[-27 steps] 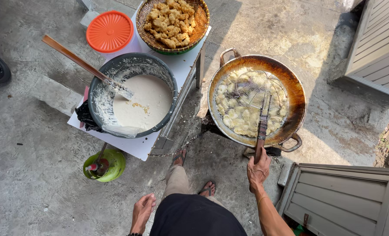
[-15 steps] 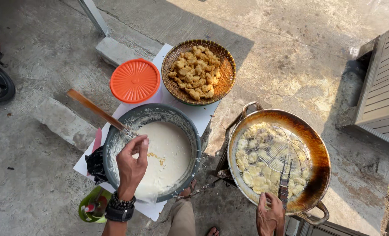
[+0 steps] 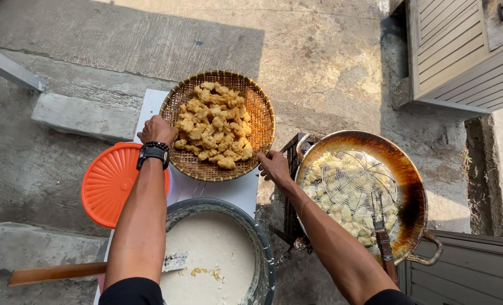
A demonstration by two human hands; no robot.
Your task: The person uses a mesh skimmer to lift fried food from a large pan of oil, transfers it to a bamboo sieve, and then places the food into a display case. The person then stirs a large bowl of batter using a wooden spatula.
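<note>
Both gripping basket [image 3: 217, 125] rim, left hand [image 3: 156, 131] at 9 o'clock, right hand [image 3: 274, 168] at 4, opposed for balance; skimmer [image 3: 356, 179] parked in wok [image 3: 412, 186].

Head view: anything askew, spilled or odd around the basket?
Nothing spilled. Both hands, left and right, grip the rim of the round woven basket of golden fried pieces. Mildly odd: the wire skimmer lies in the dark metal wok of frying pieces, and the round orange plastic lid overhangs the white table.

Both hands [image 3: 156, 131] now on the woven basket [image 3: 261, 116], off skimmer [image 3: 380, 221] and batter bowl [image 3: 263, 248].
</note>
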